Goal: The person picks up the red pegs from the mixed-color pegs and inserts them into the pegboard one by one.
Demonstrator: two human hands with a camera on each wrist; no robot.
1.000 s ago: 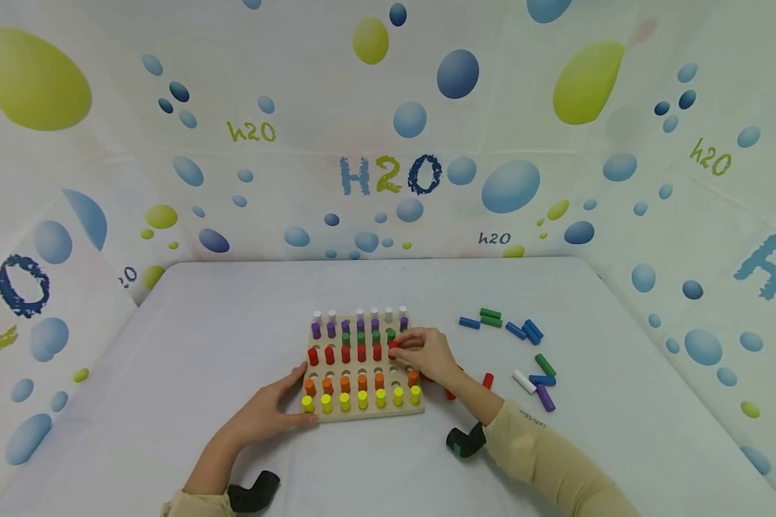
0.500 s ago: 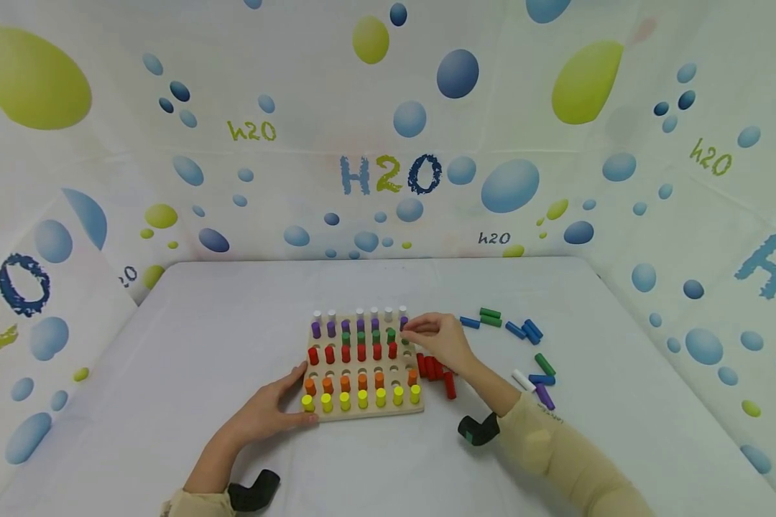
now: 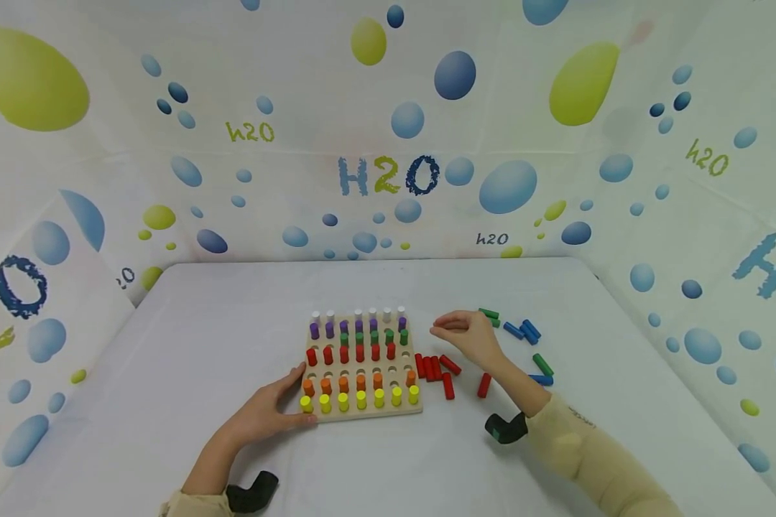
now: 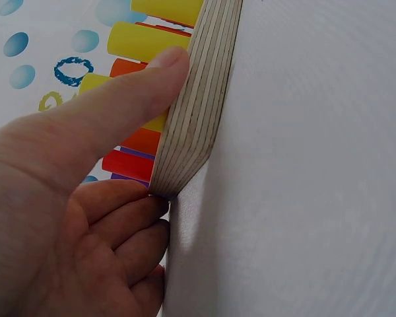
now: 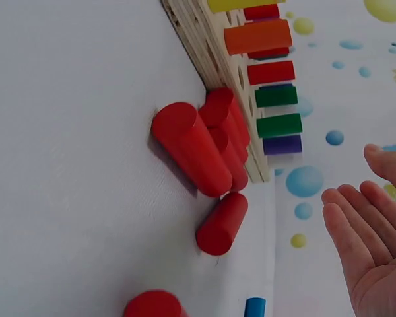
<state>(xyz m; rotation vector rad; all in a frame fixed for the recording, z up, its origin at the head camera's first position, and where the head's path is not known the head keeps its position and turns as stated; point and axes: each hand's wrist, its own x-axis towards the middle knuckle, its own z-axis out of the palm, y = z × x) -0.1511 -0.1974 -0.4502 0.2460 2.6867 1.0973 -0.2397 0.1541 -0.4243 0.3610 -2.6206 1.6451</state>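
Observation:
A wooden pegboard stands on the white table, with rows of yellow, orange, red, green, purple and white pegs upright in it. My left hand holds its near left corner, thumb along the front edge and fingers against the left side. In the left wrist view the thumb lies on the board's layered edge. Right of the board, my right hand hovers with relaxed fingers and nothing between them. Several loose red pegs lie between that hand and the board; in the right wrist view they look large.
Loose green pegs and blue pegs lie on the table beyond my right hand. Another green peg and a blue peg are by the right forearm. One red peg lies alone below the right wrist.
My right hand has let go of a red peg standing in the red row and moved right, away from the board. The left hand has kept its hold on the corner.

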